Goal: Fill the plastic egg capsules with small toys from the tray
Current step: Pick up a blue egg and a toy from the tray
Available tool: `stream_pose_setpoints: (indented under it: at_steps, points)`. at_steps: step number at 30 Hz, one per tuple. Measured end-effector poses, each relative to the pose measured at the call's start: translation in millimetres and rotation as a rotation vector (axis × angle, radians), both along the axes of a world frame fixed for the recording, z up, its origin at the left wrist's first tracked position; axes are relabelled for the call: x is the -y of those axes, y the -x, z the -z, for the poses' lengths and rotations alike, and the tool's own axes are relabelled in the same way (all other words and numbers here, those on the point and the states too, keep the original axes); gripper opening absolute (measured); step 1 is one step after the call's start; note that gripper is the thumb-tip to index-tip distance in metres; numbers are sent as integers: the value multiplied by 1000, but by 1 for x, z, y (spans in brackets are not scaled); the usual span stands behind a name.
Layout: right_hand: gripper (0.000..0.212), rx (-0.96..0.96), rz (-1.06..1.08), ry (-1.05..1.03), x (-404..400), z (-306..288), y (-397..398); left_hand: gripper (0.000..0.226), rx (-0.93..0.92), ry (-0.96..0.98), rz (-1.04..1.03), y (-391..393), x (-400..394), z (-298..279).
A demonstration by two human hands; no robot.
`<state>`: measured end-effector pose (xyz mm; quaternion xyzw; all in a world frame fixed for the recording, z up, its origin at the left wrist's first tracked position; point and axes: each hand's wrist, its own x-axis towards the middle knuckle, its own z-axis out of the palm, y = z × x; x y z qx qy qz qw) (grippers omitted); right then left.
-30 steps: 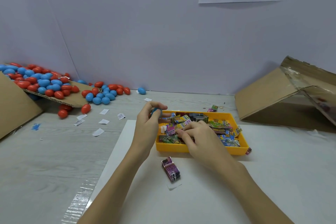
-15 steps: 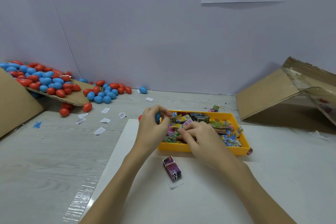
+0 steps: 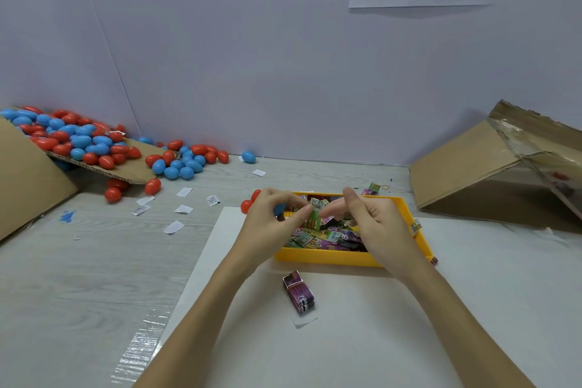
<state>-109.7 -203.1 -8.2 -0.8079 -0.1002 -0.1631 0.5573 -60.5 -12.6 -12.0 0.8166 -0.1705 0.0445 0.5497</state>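
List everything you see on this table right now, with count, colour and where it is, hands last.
yellow tray: one, centre, heaped with small toy packets
green packet: one, pinched over the tray
blue capsule half: one, in the left hand
purple packet: one, on the white sheet before the tray
egg capsules: many, red and blue, far left on cardboard and table
cardboard box: one, brown, far right
paper slips: several, white, left of the tray
left hand: holds capsule half and packet
right hand: fingers at the packet
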Motion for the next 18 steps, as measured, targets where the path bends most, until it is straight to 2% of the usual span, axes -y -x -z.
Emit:
stream_pose_setpoints:
  at_steps: [3, 7, 11, 15, 16, 18]
  points:
    - [50, -49, 22, -76, -1, -1, -1, 7, -32, 116, 13, -1, -2, -2]
    - [35, -136, 25, -237, -6, 1, -2, 4, -49, 205, 17, 2, 2, -4]
    - [16, -153, 42, -248, -9, 6, -3, 10, -49, 185, 50, 6, 6, -4]
    - [8, -140, 99, -292, -5, 10, -4, 13, -56, 174, 67, 6, 6, -2]
    - [6, -133, 118, -300, -5, 10, -5, 8, -72, 188, 91, 5, 5, -2]
    - [4, -118, 179, -285, -2, 10, -6, 19, -124, 279, 154, 2, 2, -2]
